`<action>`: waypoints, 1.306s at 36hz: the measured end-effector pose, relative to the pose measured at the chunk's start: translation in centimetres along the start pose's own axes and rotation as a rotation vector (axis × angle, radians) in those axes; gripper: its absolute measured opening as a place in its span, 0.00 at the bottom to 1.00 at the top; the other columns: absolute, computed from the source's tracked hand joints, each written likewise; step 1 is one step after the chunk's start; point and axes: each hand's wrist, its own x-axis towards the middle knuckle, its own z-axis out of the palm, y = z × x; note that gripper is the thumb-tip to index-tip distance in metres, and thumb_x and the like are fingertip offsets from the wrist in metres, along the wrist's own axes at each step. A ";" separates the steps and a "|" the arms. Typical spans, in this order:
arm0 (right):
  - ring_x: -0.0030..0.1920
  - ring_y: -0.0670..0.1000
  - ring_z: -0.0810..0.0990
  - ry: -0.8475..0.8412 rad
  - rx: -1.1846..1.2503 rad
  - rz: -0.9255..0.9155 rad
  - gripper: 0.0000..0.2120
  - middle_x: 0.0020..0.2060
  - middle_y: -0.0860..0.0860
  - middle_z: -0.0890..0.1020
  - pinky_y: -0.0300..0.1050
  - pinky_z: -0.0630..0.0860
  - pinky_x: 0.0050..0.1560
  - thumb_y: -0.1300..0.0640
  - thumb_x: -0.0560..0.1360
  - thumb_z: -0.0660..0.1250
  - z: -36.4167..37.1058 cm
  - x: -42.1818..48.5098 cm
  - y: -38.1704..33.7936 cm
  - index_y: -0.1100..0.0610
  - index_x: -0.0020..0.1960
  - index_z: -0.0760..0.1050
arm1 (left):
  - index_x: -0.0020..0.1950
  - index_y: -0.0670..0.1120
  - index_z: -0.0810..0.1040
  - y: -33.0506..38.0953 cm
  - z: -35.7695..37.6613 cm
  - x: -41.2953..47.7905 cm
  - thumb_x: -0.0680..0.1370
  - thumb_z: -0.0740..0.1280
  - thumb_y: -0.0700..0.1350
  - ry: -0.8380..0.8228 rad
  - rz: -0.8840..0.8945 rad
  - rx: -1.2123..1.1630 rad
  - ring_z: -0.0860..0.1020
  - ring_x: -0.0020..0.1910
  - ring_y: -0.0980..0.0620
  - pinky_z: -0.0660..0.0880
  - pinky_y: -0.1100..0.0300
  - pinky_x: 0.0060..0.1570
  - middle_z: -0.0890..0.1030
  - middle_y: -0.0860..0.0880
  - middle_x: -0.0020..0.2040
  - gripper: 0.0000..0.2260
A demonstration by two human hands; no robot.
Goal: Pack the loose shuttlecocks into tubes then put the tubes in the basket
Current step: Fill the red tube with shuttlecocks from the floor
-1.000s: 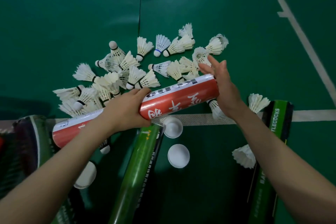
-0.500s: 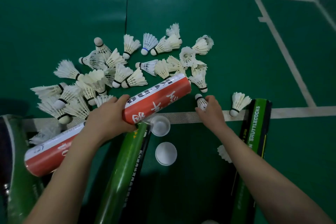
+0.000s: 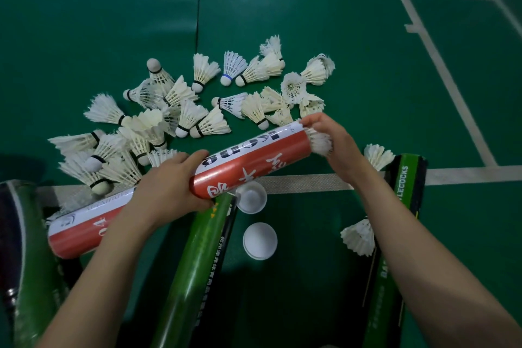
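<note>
My left hand (image 3: 169, 181) grips the middle of a red and white tube (image 3: 248, 161) that lies slanted above the court floor, its open end up and to the right. At that open end my right hand (image 3: 336, 144) holds a white shuttlecock (image 3: 320, 143), whose feathers stick out of the tube mouth. Several loose shuttlecocks (image 3: 197, 118) lie in a heap on the green floor behind the tube. One more shuttlecock (image 3: 377, 155) lies right of my right wrist and another shuttlecock (image 3: 358, 237) lies lower, by my right forearm.
A green tube (image 3: 197, 263) lies under the red one, and a second green tube (image 3: 392, 234) lies at the right. Two white caps (image 3: 252, 198) (image 3: 260, 240) rest between them. A green container rim (image 3: 25, 263) shows at the left edge. White court lines cross the floor.
My right hand picked a shuttlecock off the floor beside the white line and brought it up to the tube's open end. The left hand kept its grip on the tube.
</note>
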 end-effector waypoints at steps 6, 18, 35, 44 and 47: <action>0.59 0.47 0.79 -0.025 0.008 0.059 0.24 0.63 0.48 0.76 0.52 0.75 0.60 0.39 0.81 0.43 1.7 -0.5 -0.1 0.47 0.66 0.69 | 0.74 0.54 0.59 1.5 0.1 0.1 0.66 0.74 0.59 0.027 0.058 0.059 0.74 0.57 0.47 0.71 0.56 0.48 0.73 0.50 0.60 0.41; 0.62 0.54 0.76 0.366 -0.035 0.101 0.27 0.62 0.52 0.76 0.51 0.72 0.63 0.40 0.82 0.45 0.0 -0.2 2.0 0.54 0.66 0.72 | 0.74 0.55 0.58 4.0 0.1 1.5 0.65 0.72 0.62 0.030 0.077 0.130 0.74 0.55 0.47 0.70 0.55 0.49 0.73 0.50 0.57 0.41; 0.64 0.61 0.66 0.597 -1.397 0.313 0.22 0.63 0.61 0.71 0.52 0.65 0.60 0.66 0.74 0.62 -7.6 -0.7 6.6 0.62 0.67 0.65 | 0.74 0.54 0.56 6.3 0.8 3.2 0.68 0.71 0.62 0.041 0.082 0.167 0.72 0.58 0.46 0.69 0.52 0.54 0.72 0.48 0.59 0.40; 0.58 0.54 0.72 0.705 -0.977 -0.027 0.11 0.55 0.52 0.78 0.51 0.66 0.60 0.59 0.79 0.60 -5.3 0.1 3.2 0.55 0.59 0.75 | 0.73 0.54 0.58 5.0 0.3 3.0 0.66 0.73 0.59 0.055 0.006 0.108 0.73 0.56 0.46 0.72 0.51 0.53 0.73 0.48 0.58 0.40; 0.56 0.50 0.74 0.693 -0.593 -0.110 0.11 0.54 0.49 0.76 0.52 0.73 0.61 0.58 0.79 0.60 -3.5 0.5 1.2 0.54 0.59 0.75 | 0.73 0.54 0.59 4.3 0.0 2.8 0.66 0.74 0.58 0.067 -0.013 0.095 0.73 0.58 0.45 0.72 0.51 0.54 0.73 0.48 0.60 0.40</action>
